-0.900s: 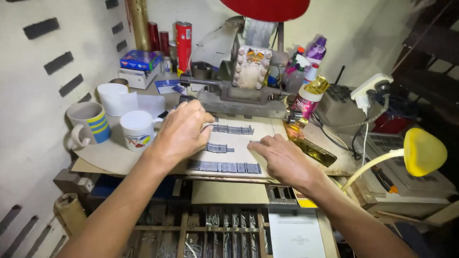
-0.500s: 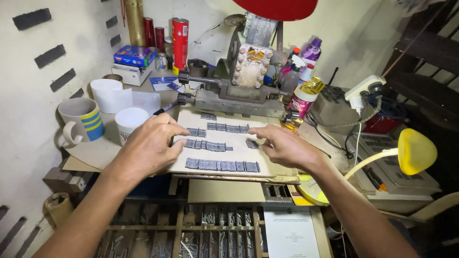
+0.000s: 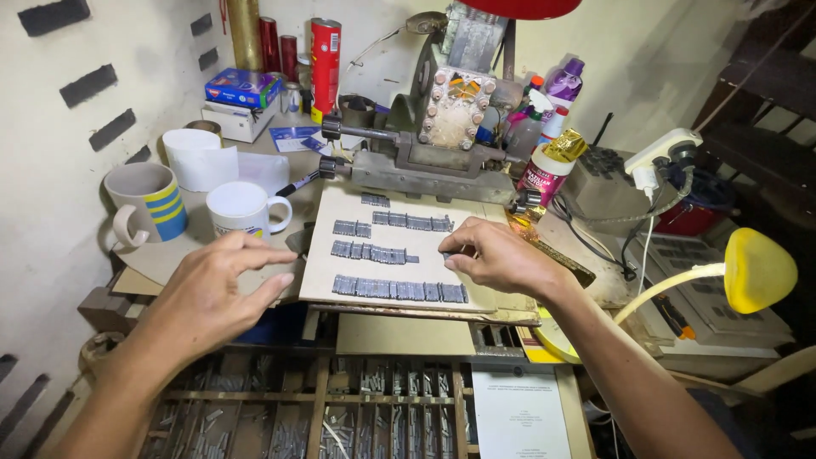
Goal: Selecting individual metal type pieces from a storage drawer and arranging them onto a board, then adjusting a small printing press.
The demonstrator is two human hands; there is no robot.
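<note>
Pulling back off the board (image 3: 476,293), the left hand (image 3: 217,289) now hovers open and empty, while the right hand (image 3: 501,255) pinches a type piece (image 3: 448,253) beside the middle row.

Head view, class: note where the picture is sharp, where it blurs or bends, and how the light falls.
Head view: the rows of grey metal pieces on the pale board are sharp; the left hand is slightly soft; light from above falls evenly on the board, the right edge lies in shadow; wide-angle bending shows at the left wall.
</note>
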